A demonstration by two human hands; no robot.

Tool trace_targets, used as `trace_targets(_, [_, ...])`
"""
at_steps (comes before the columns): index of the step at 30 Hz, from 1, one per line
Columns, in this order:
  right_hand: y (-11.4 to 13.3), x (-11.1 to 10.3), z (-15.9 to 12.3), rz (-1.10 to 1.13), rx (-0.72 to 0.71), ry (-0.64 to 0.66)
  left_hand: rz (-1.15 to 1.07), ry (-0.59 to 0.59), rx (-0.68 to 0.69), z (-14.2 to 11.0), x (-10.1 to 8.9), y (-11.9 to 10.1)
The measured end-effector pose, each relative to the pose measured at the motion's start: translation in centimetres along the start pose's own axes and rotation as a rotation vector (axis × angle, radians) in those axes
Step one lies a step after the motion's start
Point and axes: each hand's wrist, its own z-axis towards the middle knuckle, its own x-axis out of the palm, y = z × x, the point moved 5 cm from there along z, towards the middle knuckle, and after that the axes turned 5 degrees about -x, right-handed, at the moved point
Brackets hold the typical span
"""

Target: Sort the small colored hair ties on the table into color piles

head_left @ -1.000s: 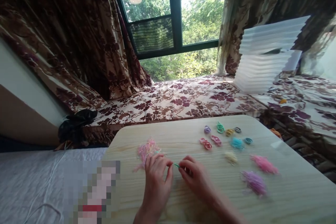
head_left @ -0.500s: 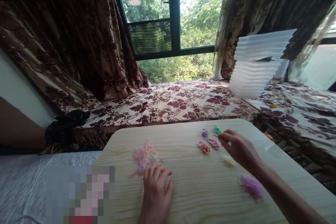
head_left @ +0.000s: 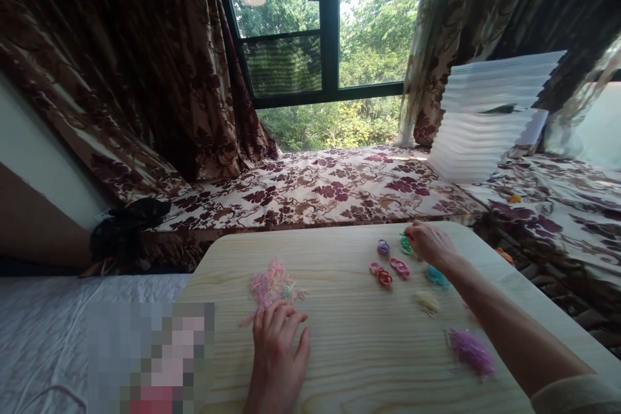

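Observation:
My left hand lies on the light wooden table with its fingers stretched out, the tips at the near edge of a loose pile of mostly pink small bands. Further right, my right hand has its fingers pinched together beside a green bundle of bands; whatever is between the fingertips is too small to make out. Near that hand lie a purple bundle, a pink bundle, a red bundle and a teal pile. A cream pile and a magenta-purple pile are closer to me.
Beyond the table stretches a floral-covered window seat with a white pleated stack standing on it. A black bag-like item is at the left, above a pale quilted surface with a white cable.
My right hand has moved slightly up and right, to the far side of the table, uncovering the teal pile. My left hand has barely moved. The whole view has shifted a little.

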Motion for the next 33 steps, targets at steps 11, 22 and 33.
trace_targets(11, [-0.1, -0.4, -0.4, -0.009, -0.001, 0.021, -0.030, -0.026, -0.134, 0.7, -1.2, -0.2])
trace_targets(22, [1.2, -2.1, -3.1, 0.169, -0.186, -0.309, -0.036, -0.037, -0.281, 0.6, -2.0, 1.4])
trace_targets(33, [12.2, 0.3, -9.1, 0.677, -0.404, -0.343, 0.034, -0.050, -0.340, 2.2, -2.6, 2.9])
